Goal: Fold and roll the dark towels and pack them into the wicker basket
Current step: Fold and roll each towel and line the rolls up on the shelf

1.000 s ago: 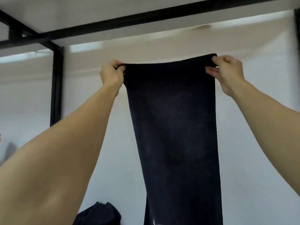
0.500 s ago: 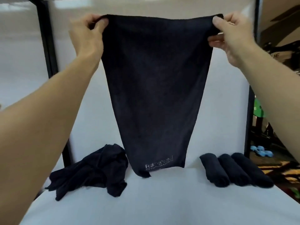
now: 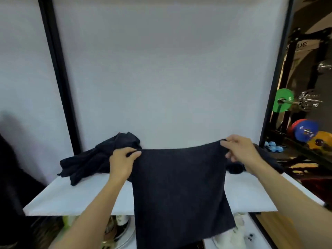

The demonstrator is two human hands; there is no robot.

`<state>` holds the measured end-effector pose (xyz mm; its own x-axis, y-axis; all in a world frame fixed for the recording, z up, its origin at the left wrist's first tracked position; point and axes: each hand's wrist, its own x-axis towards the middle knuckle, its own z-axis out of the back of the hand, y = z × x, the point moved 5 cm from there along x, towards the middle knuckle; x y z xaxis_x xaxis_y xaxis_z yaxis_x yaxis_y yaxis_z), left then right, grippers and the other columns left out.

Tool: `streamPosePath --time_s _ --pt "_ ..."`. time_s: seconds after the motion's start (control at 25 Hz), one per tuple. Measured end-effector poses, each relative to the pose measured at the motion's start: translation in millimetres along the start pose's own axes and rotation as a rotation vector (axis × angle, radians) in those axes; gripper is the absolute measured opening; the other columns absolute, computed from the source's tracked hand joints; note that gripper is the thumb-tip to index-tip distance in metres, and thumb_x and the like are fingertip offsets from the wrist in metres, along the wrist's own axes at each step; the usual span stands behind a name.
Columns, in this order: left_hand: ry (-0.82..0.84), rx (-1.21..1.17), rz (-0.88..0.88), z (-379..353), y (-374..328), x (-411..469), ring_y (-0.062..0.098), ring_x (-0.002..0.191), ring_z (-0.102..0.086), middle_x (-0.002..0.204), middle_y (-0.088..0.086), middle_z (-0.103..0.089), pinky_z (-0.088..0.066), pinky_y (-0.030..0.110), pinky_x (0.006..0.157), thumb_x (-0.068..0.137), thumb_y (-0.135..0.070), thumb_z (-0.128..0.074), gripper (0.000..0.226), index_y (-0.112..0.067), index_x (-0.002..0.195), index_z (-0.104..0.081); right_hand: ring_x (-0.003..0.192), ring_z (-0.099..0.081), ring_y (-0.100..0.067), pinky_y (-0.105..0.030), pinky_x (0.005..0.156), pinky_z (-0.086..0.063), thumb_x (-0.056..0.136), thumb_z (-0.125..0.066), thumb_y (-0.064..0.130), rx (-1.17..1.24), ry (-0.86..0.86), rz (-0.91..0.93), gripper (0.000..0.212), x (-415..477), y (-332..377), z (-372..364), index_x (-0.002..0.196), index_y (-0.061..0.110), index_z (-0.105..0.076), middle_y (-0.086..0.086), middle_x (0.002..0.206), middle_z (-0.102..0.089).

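Lowered since half a second back: both hands have dropped from high up to just over the tabletop, and the black terry towel came down with them. Head view, the only one.

Left hand: thumb and fingers clamped on the towel's top left corner. Right hand: fingers pinched on the top right corner. Top edge stretched between the two grips, slight sag.

From the fingers the towel drapes toward the person, across the flat white table and over its near edge. Lower end hangs free below that edge.

Beyond the left fingers: crumpled heap of dark towels, not yet folded. Under and behind the right fingers: rolled dark towels, mostly hidden by the wrist, count not readable.

Wicker basket: not in view.

Judgement: shake-out finished, laying flat begun. Much cloth overhangs the near edge, so it likely needs drawing away from the body before the first fold. Packing is a long way off.
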<state>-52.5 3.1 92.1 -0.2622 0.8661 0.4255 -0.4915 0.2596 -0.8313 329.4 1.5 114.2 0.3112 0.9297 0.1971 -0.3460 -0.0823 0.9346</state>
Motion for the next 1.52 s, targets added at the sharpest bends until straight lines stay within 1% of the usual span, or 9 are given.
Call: streamPosePath --time_s 0.16,0.24,0.44,0.6,0.8,0.96,1.16,1.32,1.52 --pt "0.198 0.173 0.190 -51 100 -30 0.014 0.075 -0.065 0.071 -0.006 -0.070 -0.051 0.031 0.070 0.086 -0.019 -0.072 0.017 -0.021 0.070 -0.072 0.051 -0.048 -0.015 -0.027 0.048 -0.035 0.086 -0.067 0.021 -0.164 0.156 -0.221 0.011 -18 -113 -54 0.083 0.012 -0.062 -0.005 0.073 -0.058" --pt "0.206 0.197 0.164 -58 105 -16 0.011 0.076 -0.064 0.072 -0.008 -0.070 -0.049 0.029 0.070 0.087 -0.020 -0.071 0.015 -0.021 0.071 -0.072 0.054 -0.044 -0.011 -0.025 0.052 -0.033 0.084 -0.066 0.023 -0.186 0.182 -0.201 0.014 -3 -117 -64 0.074 0.015 -0.061 0.003 0.067 -0.054" --pt "0.062 0.177 0.104 -76 91 66 0.012 0.085 -0.060 0.083 -0.007 -0.068 -0.042 0.026 0.077 0.091 -0.022 -0.066 0.008 -0.018 0.088 -0.073 0.070 -0.052 -0.008 -0.023 0.059 -0.038 0.085 -0.066 0.030 -0.124 0.120 -0.087 0.013 91 -97 -80 0.089 0.017 -0.067 0.006 0.083 -0.063" --pt "0.110 0.274 0.232 -115 127 108 0.016 0.086 -0.059 0.085 -0.002 -0.067 -0.043 0.029 0.078 0.091 -0.022 -0.067 0.013 -0.011 0.095 -0.072 0.085 -0.062 -0.019 -0.035 0.077 -0.051 0.088 -0.063 0.029 -0.324 0.133 -0.093 0.014 156 -133 -110 0.085 0.016 -0.064 -0.001 0.088 -0.067" --pt "0.489 0.357 0.313 -153 160 119 0.014 0.082 -0.065 0.087 0.001 -0.071 -0.051 0.025 0.071 0.083 -0.027 -0.075 0.016 -0.014 0.091 -0.072 0.083 -0.058 -0.020 -0.028 0.066 -0.042 0.090 -0.063 0.032 -0.522 0.319 -0.105 0.021 187 -180 -151 0.080 0.016 -0.055 -0.001 0.088 -0.063" --pt "0.733 0.398 0.358 -159 158 120 0.022 0.082 -0.071 0.084 0.007 -0.074 -0.057 0.036 0.081 0.077 -0.032 -0.078 0.026 -0.007 0.085 -0.074 0.075 -0.048 -0.023 -0.030 0.067 -0.037 0.086 -0.069 0.028 -0.520 0.500 -0.157 0.028 192 -171 -165 0.082 0.009 -0.049 -0.006 0.082 -0.052" --pt "0.616 -0.038 0.507 -146 140 116 0.032 0.099 -0.068 0.100 0.016 -0.072 -0.050 0.047 0.095 0.084 -0.016 -0.062 0.021 0.001 0.097 -0.065 0.047 -0.025 -0.017 -0.027 0.049 -0.022 0.086 -0.072 0.021 -0.390 0.655 -0.399 0.025 182 -161 -159 0.082 0.009 -0.050 -0.004 0.057 -0.034" --pt "0.595 -0.296 0.557 -132 118 114 0.030 0.105 -0.067 0.109 0.016 -0.072 -0.053 0.043 0.094 0.086 -0.003 -0.061 0.020 -0.005 0.104 -0.069 0.067 -0.057 -0.016 -0.029 0.066 -0.050 0.087 -0.071 0.019 -0.010 0.535 -0.394 0.013 169 -133 -145 0.093 0.009 -0.065 -0.003 0.078 -0.065" --pt "0.638 -0.182 0.406 -113 88 116 0.025 0.094 -0.072 0.098 0.009 -0.075 -0.057 0.040 0.087 0.078 -0.011 -0.078 0.023 -0.011 0.101 -0.074 0.075 -0.060 -0.014 -0.027 0.067 -0.048 0.087 -0.071 0.013 0.241 0.331 -0.190 0.013 159 -82 -113 0.084 0.014 -0.058 -0.002 0.082 -0.065"
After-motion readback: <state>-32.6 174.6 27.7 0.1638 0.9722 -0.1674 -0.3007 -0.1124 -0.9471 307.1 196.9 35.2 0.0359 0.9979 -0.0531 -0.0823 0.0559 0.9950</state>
